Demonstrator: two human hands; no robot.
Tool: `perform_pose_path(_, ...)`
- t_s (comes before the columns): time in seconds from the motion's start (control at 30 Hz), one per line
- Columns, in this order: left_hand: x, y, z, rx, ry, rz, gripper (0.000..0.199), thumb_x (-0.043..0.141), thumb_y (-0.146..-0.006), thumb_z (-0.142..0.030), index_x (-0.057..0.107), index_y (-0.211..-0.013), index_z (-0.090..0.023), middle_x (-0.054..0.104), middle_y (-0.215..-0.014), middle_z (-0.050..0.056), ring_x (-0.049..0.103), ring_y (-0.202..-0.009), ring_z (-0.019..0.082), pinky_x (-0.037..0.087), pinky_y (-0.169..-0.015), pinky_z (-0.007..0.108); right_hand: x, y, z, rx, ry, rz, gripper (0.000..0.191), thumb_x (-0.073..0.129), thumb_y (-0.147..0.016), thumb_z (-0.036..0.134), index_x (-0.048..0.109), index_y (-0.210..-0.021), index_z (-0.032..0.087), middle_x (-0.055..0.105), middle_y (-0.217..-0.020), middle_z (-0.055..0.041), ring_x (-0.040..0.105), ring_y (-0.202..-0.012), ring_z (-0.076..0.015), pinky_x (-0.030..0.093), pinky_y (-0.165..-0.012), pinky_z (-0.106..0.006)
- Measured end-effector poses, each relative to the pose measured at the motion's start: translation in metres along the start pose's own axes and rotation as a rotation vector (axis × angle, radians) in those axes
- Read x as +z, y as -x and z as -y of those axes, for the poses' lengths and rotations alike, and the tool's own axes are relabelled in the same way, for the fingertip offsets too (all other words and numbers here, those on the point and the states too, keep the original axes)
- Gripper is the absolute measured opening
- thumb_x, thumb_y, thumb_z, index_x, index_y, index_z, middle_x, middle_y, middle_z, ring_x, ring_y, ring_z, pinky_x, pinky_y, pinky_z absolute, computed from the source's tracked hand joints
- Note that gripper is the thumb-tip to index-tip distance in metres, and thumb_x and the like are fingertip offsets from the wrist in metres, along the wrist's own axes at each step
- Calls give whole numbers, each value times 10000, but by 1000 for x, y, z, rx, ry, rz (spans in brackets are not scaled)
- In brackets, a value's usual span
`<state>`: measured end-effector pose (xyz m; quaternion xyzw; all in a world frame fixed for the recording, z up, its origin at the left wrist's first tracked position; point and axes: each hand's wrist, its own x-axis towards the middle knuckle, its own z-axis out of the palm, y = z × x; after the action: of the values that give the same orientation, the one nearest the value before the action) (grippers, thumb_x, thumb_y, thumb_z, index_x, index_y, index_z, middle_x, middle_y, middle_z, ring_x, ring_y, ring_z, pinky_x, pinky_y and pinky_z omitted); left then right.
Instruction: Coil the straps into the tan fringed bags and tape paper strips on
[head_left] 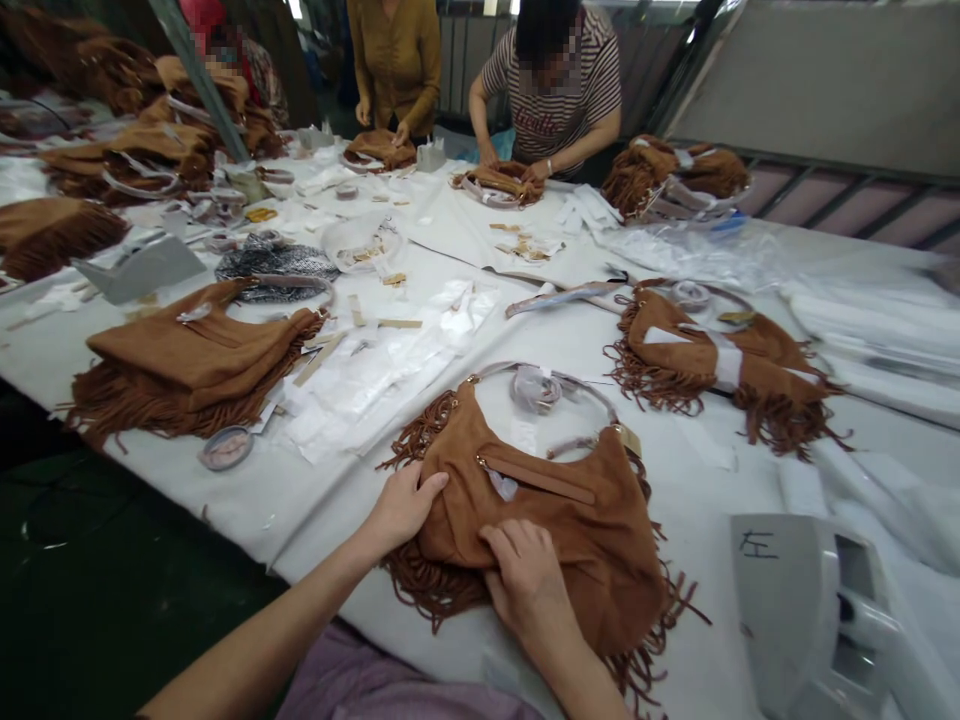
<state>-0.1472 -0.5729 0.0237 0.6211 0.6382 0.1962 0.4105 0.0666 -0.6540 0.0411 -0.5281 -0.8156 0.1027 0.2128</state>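
Note:
A brown suede bag [570,520] with fringed sides lies flat on the white table [300,500] before me. Its strap curves away at the top, beside a plastic-wrapped coil [534,388]. At the bag's left edge, my left hand [405,505] has the suede between thumb and fingers; its fingertips are partly hidden. My right hand [525,570] rests at the bag's lower middle, fingers curled over the suede with the thumb below. A small wrapped metal piece [501,482] hangs by the bag's zip.
Another fringed bag [187,350] lies left, near a small round dish [226,448]. A partly wrapped bag [720,350] is at right, above a grey tape dispenser [802,610]. Across the table, people handle bags; more bags [150,150] are piled at back left.

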Motion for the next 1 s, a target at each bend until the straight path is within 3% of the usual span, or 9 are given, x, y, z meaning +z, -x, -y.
perform_pose_path(0.13, 4, -4, 14, -49, -190, -108, 262, 430, -902, -326, 609, -837, -146, 690, -862, 91, 634, -837, 213, 434, -728, 278, 15, 4, -5, 54, 54, -24, 182, 460, -846, 84, 604, -915, 171, 603, -839, -58, 514, -796, -197, 412, -732, -334)
perform_pose_path(0.27, 4, -11, 34, 24, -328, -43, 321, 385, -908, -392, 606, -865, -164, 694, -862, 96, 647, -853, 236, 444, -723, 287, -12, 52, -19, 140, 20, -210, 237, 452, -924, 223, 584, -1114, 171, 645, -1046, -98, 569, -989, -211, 425, -908, -376)
perform_pose_path(0.37, 1, -19, 44, 46, -369, 28, 392, 350, -899, -467, 611, -878, -176, 700, -892, 95, 648, -888, 259, 450, -728, 300, -43, 100, -29, 735, -12, -451, 343, 450, -920, 443, 616, -1039, 167, 684, -928, -94, 628, -845, -218, 479, -798, -343)
perform_pose_path(0.43, -2, -22, 44, 32, -420, 51, 442, 321, -895, -503, 609, -855, -169, 699, -887, 111, 647, -896, 281, 452, -732, 320, -57, 121, -40, 1142, -139, -479, 523, 349, -903, 585, 634, -949, 149, 683, -757, -88, 626, -671, -218, 487, -647, -322)
perform_pose_path(0.47, -4, -22, 42, 24, -440, 59, 461, 311, -894, -515, 607, -843, -166, 698, -882, 119, 647, -897, 289, 453, -733, 329, -60, 125, -45, 1244, -212, -435, 605, 288, -892, 634, 641, -908, 143, 673, -702, -89, 619, -634, -224, 477, -605, -320)
perform_pose_path(0.53, -8, -20, 33, 0, -443, 67, 487, 302, -891, -544, 601, -830, -164, 697, -877, 126, 650, -890, 291, 456, -734, 337, -58, 122, -55, 1244, -278, -307, 675, 226, -874, 671, 652, -840, 150, 675, -705, -107, 628, -689, -247, 468, -623, -325)
perform_pose_path(0.67, -6, -8, 5, -54, -369, 18, 503, 301, -898, -589, 559, -873, -157, 692, -917, 138, 659, -888, 271, 461, -721, 322, -36, 85, -57, 1171, -91, -177, 557, 271, -891, 553, 650, -926, 147, 685, -882, -152, 623, -866, -291, 439, -745, -357)
perform_pose_path(0.83, 8, -3, -18, 13, -438, -101, 360, 340, -951, -435, 508, -991, -119, 677, -963, 187, 660, -921, 268, 452, -733, 309, -34, 55, -45, 1168, 73, -291, 538, 233, -915, 464, 615, -990, 93, 664, -864, -192, 608, -767, -285, 399, -669, -349)
perform_pose_path(1.0, 13, -2, -4, 58, -556, -183, 341, 267, -982, -385, 517, -983, -153, 687, -890, 143, 675, -846, 251, 459, -686, 293, -38, 73, -67, 1012, 220, -394, 539, 248, -911, 489, 640, -833, 126, 640, -689, -141, 559, -640, -248, 340, -602, -326)
